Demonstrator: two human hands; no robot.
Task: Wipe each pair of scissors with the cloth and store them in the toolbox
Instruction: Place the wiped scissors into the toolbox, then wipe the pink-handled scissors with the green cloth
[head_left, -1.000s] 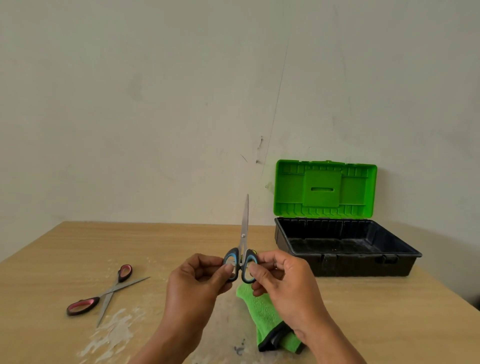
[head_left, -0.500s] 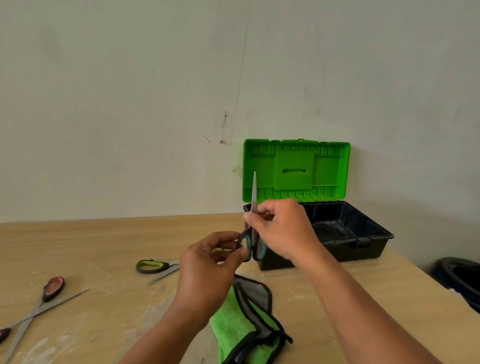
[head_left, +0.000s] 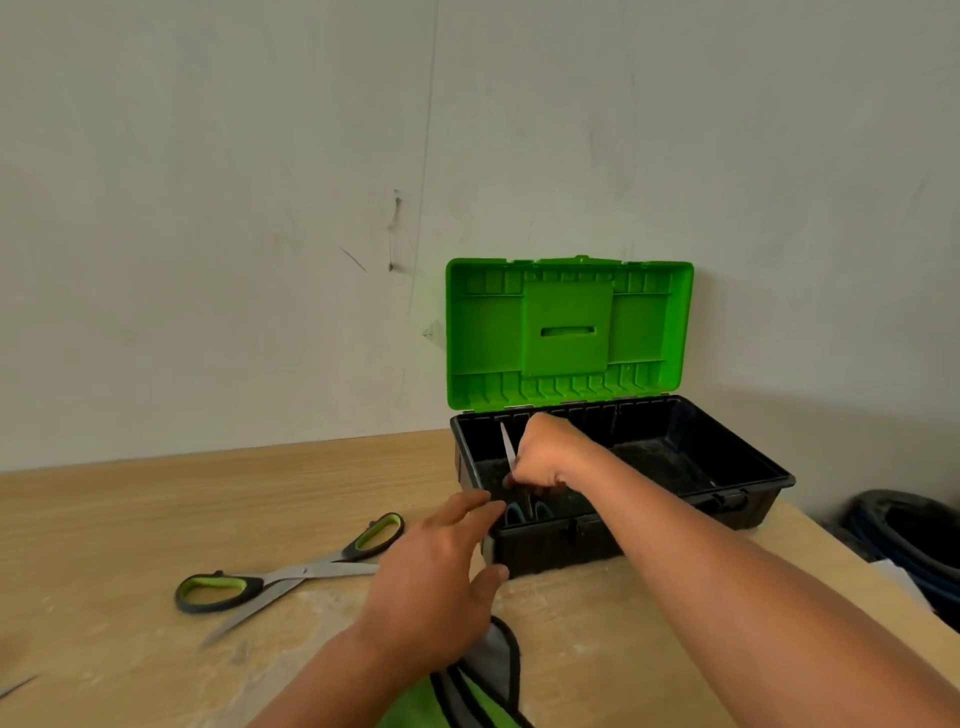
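Worktop: blue scissors (head_left: 519, 470) now lowered into toolbox (head_left: 737, 470), right hand (head_left: 543, 457) fingers clamped on them; left hand (head_left: 441, 577) released, fingers apart.

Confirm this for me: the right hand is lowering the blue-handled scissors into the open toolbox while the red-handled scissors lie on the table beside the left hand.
One detail is wrong. The head view shows the scissors on the table beside the left hand are the green-handled scissors, not red-handled. The rest holds: the right hand is lowering the blue-handled scissors into the open toolbox.
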